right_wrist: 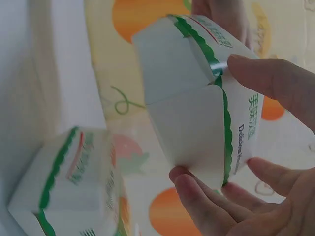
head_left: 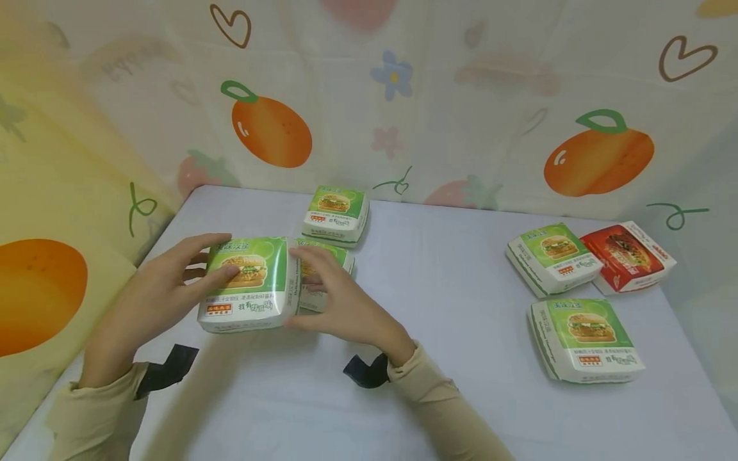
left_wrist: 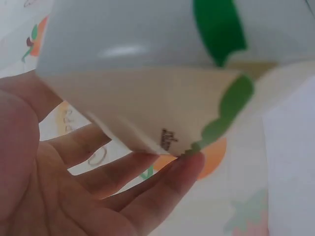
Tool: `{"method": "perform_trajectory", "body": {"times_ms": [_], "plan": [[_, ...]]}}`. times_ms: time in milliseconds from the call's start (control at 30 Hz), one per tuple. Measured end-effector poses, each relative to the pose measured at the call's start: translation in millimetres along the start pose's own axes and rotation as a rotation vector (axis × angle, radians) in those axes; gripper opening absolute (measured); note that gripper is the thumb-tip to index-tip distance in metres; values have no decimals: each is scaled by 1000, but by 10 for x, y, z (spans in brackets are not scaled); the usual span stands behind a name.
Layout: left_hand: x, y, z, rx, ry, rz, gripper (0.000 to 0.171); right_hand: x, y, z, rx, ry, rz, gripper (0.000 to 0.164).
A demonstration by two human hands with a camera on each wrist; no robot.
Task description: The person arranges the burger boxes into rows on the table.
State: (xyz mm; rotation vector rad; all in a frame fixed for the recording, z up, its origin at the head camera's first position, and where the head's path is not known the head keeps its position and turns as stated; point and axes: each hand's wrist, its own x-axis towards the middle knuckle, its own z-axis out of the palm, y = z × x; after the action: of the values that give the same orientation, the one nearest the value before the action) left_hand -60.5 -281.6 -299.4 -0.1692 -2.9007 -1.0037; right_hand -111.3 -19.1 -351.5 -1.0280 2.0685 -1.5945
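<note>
A green and white burger box (head_left: 248, 288) is held above the white table by both hands, its burger picture facing up. My left hand (head_left: 155, 294) grips its left side, thumb on the top; in the left wrist view, fingertips (left_wrist: 194, 164) touch the box's lower edge. On the right side, my right hand (head_left: 352, 307) pinches the box between thumb and fingers, as the right wrist view shows with the box's pale underside (right_wrist: 187, 123). Just behind it, a second green box (head_left: 323, 250) is partly hidden by the held box and my right hand.
Another green burger box (head_left: 336, 214) stands farther back on the table (head_left: 438, 307). At the right are a green box (head_left: 555, 256) touching a red burger box (head_left: 628, 256), and a green box (head_left: 588, 339) nearer the front. A fruit-printed curtain (head_left: 426, 128) hangs behind.
</note>
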Motion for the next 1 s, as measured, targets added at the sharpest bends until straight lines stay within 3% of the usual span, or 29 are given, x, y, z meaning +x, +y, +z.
{"method": "perform_trajectory", "body": {"times_ms": [133,300,433,633,1000], "plan": [[129,95,90,-70,12,37,57,-11,20,-163,18,24,5,93],[273,204,181,-137,-32,-29,67,-51,52,-362,19,55,28,91],[378,290,278,-192,-39,-20,68,-107,99,-529,22,65,40,91],[536,380,451,-260,-33,18,66,-204,161,-777,31,72,54,91],[751,552,755,-365,23,18,64,-319,200,-1045,35,133,117,90]]}}
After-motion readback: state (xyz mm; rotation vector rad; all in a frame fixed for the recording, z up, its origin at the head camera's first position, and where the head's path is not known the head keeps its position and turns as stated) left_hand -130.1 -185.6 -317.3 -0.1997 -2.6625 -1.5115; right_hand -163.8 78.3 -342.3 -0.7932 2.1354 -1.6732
